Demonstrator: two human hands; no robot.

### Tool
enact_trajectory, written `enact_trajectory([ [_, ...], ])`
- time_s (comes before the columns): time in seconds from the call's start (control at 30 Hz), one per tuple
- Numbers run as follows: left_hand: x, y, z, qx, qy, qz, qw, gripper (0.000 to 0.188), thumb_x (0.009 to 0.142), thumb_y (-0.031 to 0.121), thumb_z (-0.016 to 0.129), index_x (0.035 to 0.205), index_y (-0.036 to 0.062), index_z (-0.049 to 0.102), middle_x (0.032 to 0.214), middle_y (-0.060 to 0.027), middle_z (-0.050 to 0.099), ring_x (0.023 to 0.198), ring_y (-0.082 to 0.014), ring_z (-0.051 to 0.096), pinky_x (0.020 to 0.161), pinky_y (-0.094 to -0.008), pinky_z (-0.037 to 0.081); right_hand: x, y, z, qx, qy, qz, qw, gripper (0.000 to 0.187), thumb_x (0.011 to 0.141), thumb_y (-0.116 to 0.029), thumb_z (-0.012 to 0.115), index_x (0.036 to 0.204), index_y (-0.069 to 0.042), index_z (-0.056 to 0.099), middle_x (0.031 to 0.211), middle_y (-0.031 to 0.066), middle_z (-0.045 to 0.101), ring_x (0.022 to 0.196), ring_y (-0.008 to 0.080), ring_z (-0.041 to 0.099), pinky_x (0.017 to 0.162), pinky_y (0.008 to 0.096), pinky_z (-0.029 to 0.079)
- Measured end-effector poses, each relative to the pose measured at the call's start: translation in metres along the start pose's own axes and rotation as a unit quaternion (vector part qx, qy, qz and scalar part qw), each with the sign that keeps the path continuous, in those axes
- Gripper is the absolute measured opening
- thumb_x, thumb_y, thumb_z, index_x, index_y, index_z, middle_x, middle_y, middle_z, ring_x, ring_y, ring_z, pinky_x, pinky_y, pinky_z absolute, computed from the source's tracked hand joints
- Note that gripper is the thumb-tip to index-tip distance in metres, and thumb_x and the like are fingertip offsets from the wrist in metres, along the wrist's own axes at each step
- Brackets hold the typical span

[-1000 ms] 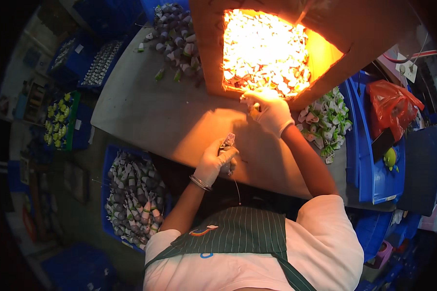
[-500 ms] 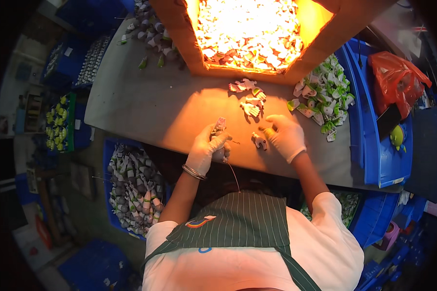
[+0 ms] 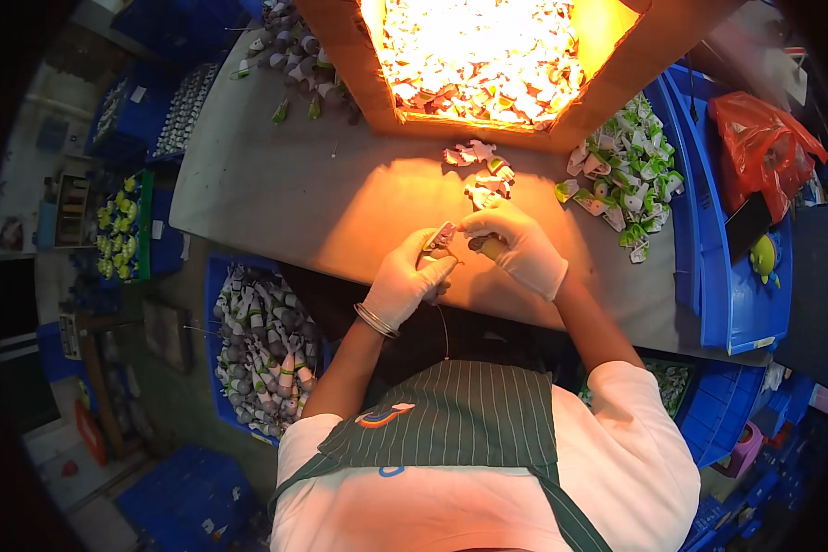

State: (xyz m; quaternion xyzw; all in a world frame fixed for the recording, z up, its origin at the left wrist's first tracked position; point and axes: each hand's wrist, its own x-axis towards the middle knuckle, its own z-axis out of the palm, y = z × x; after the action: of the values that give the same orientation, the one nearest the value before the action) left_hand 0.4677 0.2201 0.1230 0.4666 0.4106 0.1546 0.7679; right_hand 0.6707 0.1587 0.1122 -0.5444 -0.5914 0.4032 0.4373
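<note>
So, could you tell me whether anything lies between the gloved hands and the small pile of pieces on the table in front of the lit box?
Nothing visible does. The right hand sits just short of the small pile, with only bare table between; the left hand is beside it, each pinching a small piece.

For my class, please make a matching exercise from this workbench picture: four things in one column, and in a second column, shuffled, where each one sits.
Things
1. red plastic bag
2. brightly lit cardboard box
3. blue crate of small toy parts
4. small loose pile of parts

Places
A. on the floor, at the person's left, below the table edge
B. on the tabletop, just beyond the gloved hands
C. at the far right, past the blue bins
D. at the far edge of the table, straight ahead

Pairs: 1-C, 2-D, 3-A, 4-B
</note>
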Motion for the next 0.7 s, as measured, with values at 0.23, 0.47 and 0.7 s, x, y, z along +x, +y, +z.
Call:
enact_trajectory([
  [0.23, -0.004, 0.002, -0.004, 0.171, 0.000, 0.057, 0.984, 0.042, 0.088, 0.014, 0.068, 0.126, 0.0013, 0.054, 0.094, -0.0076, 0.065, 0.071, -0.0108, 0.062, 0.067, -0.0274, 0.052, 0.017, -0.016, 0.000, -0.062, -0.007, 0.067, 0.996, 0.021, 0.080, 0.004, 0.072, 0.096, -0.003, 0.060, 0.087, 0.0030, 0.063, 0.084, 0.0104, 0.062, 0.075, 0.0248, 0.051],
  [0.47, -0.001, 0.002, -0.004, 0.272, 0.036, 0.152, 0.950, 0.043, 0.086, 0.015, 0.068, 0.124, 0.0005, 0.055, 0.101, -0.0144, 0.067, 0.090, -0.0224, 0.067, 0.082, -0.0338, 0.052, 0.028, -0.015, 0.004, 0.028, 0.001, 0.097, 0.995, 0.034, 0.080, 0.002, 0.072, 0.108, -0.004, 0.056, 0.085, 0.0036, 0.062, 0.075, 0.0091, 0.060, 0.062, 0.0241, 0.050],
  [0.7, 0.007, 0.004, 0.005, 0.157, 0.026, 0.108, 0.981, 0.042, 0.087, 0.014, 0.067, 0.123, -0.0009, 0.055, 0.104, -0.0176, 0.067, 0.093, -0.0282, 0.067, 0.083, -0.0361, 0.052, 0.031, -0.017, 0.021, 0.291, 0.115, 0.137, 0.940, 0.038, 0.081, 0.006, 0.066, 0.115, -0.004, 0.050, 0.083, 0.0015, 0.058, 0.068, 0.0078, 0.056, 0.051, 0.0211, 0.044],
])
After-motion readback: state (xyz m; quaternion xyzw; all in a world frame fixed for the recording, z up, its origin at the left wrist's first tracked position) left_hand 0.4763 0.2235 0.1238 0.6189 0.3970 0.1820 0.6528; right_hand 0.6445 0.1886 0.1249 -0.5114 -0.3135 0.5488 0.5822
